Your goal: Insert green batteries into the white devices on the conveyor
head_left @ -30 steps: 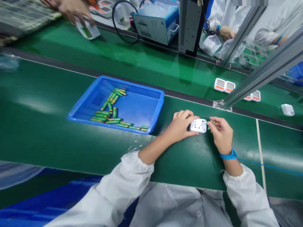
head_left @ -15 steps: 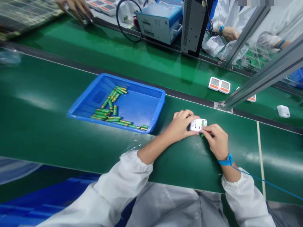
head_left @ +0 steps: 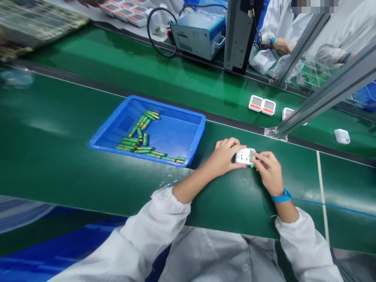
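My left hand (head_left: 225,156) grips a small white device (head_left: 244,156) that lies back-up on the green bench. My right hand (head_left: 268,172) pinches a green battery (head_left: 251,157) and presses it against the device's right side; a second green tip shows just below my fingers. A blue wrist strap with a cord is on my right wrist. To the left stands a blue tray (head_left: 176,135) with several green batteries (head_left: 138,139) lying along its near and left parts.
White devices with orange fronts (head_left: 262,105) and a plain white one (head_left: 342,136) lie on the far conveyor belt. A slanted aluminium post (head_left: 323,96) rises at the right. A blue instrument box (head_left: 199,33), a dark upright unit and other people's hands stand beyond.
My right hand has moved left from beside the device onto it, bringing the battery against its right side. The devices on the far belt have drifted left.
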The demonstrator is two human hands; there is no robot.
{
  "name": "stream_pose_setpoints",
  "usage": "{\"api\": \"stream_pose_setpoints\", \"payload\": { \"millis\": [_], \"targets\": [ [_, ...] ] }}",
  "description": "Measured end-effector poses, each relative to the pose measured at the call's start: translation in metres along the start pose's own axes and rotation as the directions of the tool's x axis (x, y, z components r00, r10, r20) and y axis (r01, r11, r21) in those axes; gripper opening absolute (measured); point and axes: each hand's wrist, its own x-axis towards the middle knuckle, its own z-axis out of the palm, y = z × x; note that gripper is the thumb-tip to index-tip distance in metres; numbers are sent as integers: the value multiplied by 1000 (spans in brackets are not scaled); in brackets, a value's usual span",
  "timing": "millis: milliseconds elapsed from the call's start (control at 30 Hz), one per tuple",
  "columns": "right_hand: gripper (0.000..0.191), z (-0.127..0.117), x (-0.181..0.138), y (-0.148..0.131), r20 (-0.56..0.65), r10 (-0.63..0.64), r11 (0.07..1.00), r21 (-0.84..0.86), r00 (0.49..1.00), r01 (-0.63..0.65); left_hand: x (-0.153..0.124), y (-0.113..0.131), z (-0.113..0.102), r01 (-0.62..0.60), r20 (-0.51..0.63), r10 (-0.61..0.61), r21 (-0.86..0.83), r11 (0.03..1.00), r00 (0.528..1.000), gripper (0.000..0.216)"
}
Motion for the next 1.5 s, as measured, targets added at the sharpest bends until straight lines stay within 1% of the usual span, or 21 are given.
{"api": "stream_pose_setpoints", "payload": {
  "millis": [67,167,233,333,400,533,667,767,833,933,1000,1100,1200,1267,1300,1333,1367,1400,1467,1500],
  "targets": [
    [35,-3,5,2,-21,88,989,124,996,-85,0,-1,-1,-1,3,1,-1,1000,1000,72],
    [53,-5,12,6,-33,186,940,295,982,-169,-1,-1,-2,-19,13,19,-1,1000,1000,72],
    [58,-5,14,8,-32,232,912,354,972,-206,-1,-1,-2,-43,26,43,0,999,999,71],
    [59,-6,15,9,-43,267,894,383,963,-231,-2,0,-3,-82,50,82,-6,997,995,68],
    [56,-7,14,7,-55,244,919,332,968,-213,-2,0,-3,-93,59,94,-12,996,994,66],
    [46,-7,11,1,-113,137,986,110,984,-125,-2,0,-4,-91,66,92,-13,996,994,64],
    [33,3,9,-4,-149,66,998,14,987,-65,-2,1,-3,-81,60,81,-7,997,995,65],
    [27,8,8,-5,-137,15,995,-94,991,-28,-2,1,-3,-62,46,63,-6,998,997,65],
    [25,7,7,-6,-125,-42,984,-177,991,20,-2,2,-3,-54,43,54,-5,999,998,64],
    [20,1,4,-8,-81,-133,957,-269,988,107,-3,4,-4,-50,39,50,6,999,998,64],
    [18,-1,-2,-11,-24,-180,934,-316,983,163,-3,5,-4,-43,34,43,19,999,999,65],
    [29,0,-15,-15,81,-193,886,-414,978,209,-3,5,-4,-25,26,24,36,999,999,66],
    [39,0,-24,-16,119,-159,865,-462,980,196,-3,5,-2,-39,31,38,34,999,999,68],
    [37,-3,-23,-14,96,-127,904,-398,987,155,-2,5,-3,-65,34,64,27,998,997,66],
    [34,-6,-20,-13,71,-90,936,-334,993,109,-2,5,-4,-77,25,77,26,997,997,65],
    [33,-9,-16,-12,41,-34,967,-249,999,43,-2,5,-5,-92,8,92,26,995,996,65],
    [37,-11,-11,-11,18,37,989,-146,999,-34,-2,6,-6,-111,-18,111,25,994,994,65],
    [45,-13,-7,-10,16,110,994,-31,994,-109,-3,7,-8,-135,-49,136,22,991,990,64],
    [60,-13,-2,-10,98,207,958,180,973,-222,-3,7,-10,-195,-99,195,10,981,976,63],
    [62,-12,0,-11,156,224,933,252,962,-258,-4,8,-11,-226,-105,225,3,974,969,62]
  ]
}}
